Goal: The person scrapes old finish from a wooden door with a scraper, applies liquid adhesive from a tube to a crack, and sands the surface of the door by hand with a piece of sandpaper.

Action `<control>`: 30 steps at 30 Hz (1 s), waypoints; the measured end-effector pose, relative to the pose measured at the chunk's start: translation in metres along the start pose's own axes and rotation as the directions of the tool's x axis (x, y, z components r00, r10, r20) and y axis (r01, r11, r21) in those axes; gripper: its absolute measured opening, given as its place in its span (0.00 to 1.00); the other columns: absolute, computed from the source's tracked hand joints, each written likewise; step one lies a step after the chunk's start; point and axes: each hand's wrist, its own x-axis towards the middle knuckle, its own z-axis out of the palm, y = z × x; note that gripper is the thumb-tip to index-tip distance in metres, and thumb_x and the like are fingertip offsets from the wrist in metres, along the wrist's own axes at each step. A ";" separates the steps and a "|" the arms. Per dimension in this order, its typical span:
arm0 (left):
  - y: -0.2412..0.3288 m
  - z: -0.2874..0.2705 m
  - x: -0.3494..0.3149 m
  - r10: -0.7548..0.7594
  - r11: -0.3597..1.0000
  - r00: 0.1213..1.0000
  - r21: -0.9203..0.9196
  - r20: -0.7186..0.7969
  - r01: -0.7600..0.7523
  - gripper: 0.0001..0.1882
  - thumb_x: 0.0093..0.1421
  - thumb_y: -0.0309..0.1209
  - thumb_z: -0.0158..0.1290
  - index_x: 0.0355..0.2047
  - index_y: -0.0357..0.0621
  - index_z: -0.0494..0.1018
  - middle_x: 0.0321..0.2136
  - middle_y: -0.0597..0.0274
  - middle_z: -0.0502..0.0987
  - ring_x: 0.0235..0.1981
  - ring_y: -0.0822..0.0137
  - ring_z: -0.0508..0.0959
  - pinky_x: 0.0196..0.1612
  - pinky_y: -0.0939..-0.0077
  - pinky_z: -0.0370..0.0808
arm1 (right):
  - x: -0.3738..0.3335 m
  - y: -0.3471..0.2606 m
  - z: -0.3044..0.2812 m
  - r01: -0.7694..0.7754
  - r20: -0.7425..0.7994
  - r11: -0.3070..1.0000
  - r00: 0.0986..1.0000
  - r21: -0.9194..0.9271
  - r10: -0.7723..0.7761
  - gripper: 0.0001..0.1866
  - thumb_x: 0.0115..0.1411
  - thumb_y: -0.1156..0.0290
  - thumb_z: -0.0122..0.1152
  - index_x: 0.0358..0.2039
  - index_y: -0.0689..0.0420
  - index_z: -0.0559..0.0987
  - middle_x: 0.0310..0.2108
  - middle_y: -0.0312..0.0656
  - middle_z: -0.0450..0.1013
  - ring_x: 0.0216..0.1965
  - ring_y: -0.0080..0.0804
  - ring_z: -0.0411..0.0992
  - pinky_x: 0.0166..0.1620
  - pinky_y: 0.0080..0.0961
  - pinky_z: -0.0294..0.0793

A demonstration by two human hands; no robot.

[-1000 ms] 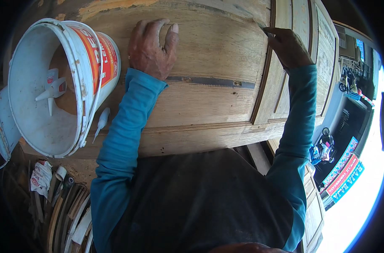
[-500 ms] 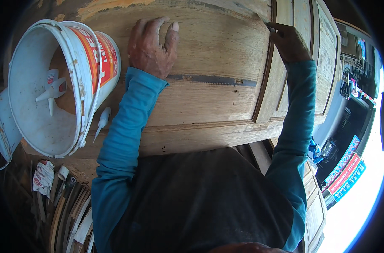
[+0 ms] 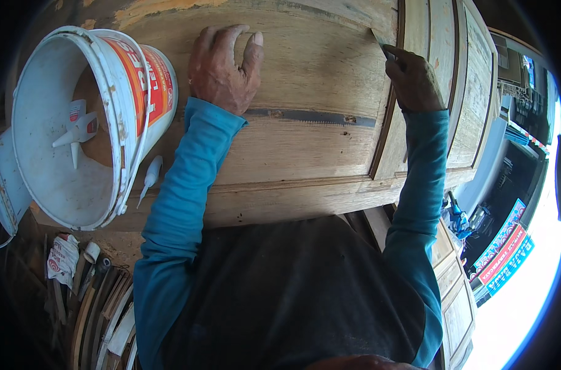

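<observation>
1 fisheye view from head height, downward, near the wooden panel (image 3: 292, 157)

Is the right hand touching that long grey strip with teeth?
Apart: in the head view, bare wooden panel shows between the right hand and the nearer end of the grey strip.

Can't make out much of the thin tool (image 3: 389, 55), mostly hidden in the right hand (image 3: 418, 80). Can't see the wooden door (image 3: 292, 154) whole, cropped up top.
</observation>
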 end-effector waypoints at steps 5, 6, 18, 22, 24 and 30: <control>-0.001 0.001 0.000 0.010 1.000 1.000 0.005 -0.001 -0.010 0.14 0.62 0.37 0.65 0.43 0.41 0.81 0.36 0.52 0.79 0.38 0.48 0.81 0.39 0.55 0.80 | -0.006 0.019 0.028 0.059 -0.127 0.994 0.991 0.090 -0.048 0.22 0.64 0.67 0.60 0.56 0.61 0.83 0.36 0.56 0.80 0.35 0.46 0.81 0.44 0.38 0.79; 0.000 0.001 0.000 0.004 1.000 1.000 0.001 0.001 -0.004 0.14 0.62 0.37 0.65 0.43 0.41 0.81 0.36 0.51 0.79 0.38 0.48 0.81 0.39 0.55 0.80 | -0.009 0.020 0.035 0.086 -0.175 0.995 0.982 0.054 -0.076 0.22 0.64 0.67 0.60 0.56 0.61 0.83 0.38 0.57 0.80 0.36 0.47 0.81 0.44 0.39 0.79; -0.001 0.001 0.000 -0.006 1.000 1.000 0.003 0.013 0.006 0.14 0.62 0.37 0.65 0.43 0.42 0.81 0.37 0.51 0.79 0.39 0.47 0.81 0.41 0.55 0.79 | -0.024 0.016 0.079 0.142 -0.437 0.989 0.893 0.048 -0.107 0.18 0.64 0.71 0.65 0.53 0.63 0.83 0.35 0.54 0.77 0.35 0.51 0.78 0.41 0.44 0.79; -0.001 0.001 0.000 -0.003 1.000 1.000 0.003 0.007 0.003 0.14 0.63 0.37 0.65 0.43 0.42 0.81 0.37 0.51 0.79 0.39 0.47 0.81 0.42 0.55 0.79 | -0.019 0.026 0.079 0.127 -0.442 0.991 0.888 -0.034 -0.129 0.18 0.64 0.71 0.65 0.52 0.64 0.83 0.34 0.54 0.77 0.34 0.52 0.78 0.40 0.43 0.79; 0.000 0.001 0.000 0.007 1.000 1.000 0.000 0.005 -0.007 0.14 0.63 0.37 0.65 0.43 0.41 0.81 0.37 0.51 0.79 0.39 0.47 0.81 0.42 0.55 0.79 | -0.021 0.028 0.078 0.130 -0.443 0.992 0.888 -0.007 -0.119 0.17 0.64 0.71 0.65 0.52 0.65 0.83 0.35 0.56 0.77 0.35 0.52 0.79 0.41 0.44 0.80; 0.002 -0.001 -0.001 -0.009 1.000 1.000 0.004 0.019 0.009 0.14 0.63 0.37 0.65 0.43 0.41 0.81 0.37 0.52 0.80 0.39 0.48 0.81 0.41 0.55 0.79 | -0.016 0.018 0.081 0.115 -0.442 0.993 0.890 -0.018 -0.111 0.17 0.63 0.72 0.65 0.51 0.66 0.84 0.36 0.58 0.77 0.36 0.54 0.79 0.43 0.44 0.79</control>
